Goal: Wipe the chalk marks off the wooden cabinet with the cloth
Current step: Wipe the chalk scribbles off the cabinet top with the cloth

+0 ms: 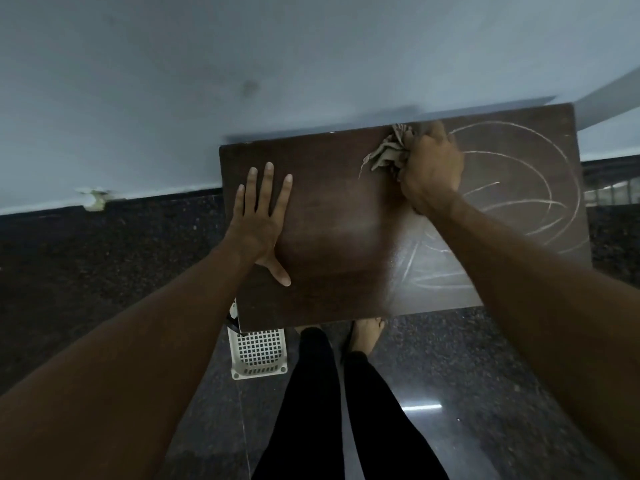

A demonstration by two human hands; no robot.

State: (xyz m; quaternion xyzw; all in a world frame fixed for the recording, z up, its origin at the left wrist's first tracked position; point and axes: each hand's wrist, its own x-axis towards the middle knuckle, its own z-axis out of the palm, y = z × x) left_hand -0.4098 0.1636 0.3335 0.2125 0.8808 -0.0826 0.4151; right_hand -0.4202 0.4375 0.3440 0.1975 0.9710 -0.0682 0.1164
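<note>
Right hand (431,168): curled tight around a crumpled beige cloth (386,154), pressing it on the far edge of the top.
Left hand (261,216): flat, fingers straight and spread, resting on the left part of the cabinet top (329,237).
Progress: about half done, I judge; the left half looks clean, with only a pale haze.
Left to do: the curved white chalk marks (519,188) on the right half.
Materials: dark smooth wood, rectangular; soft wrinkled fabric; thin dusty lines.
</note>
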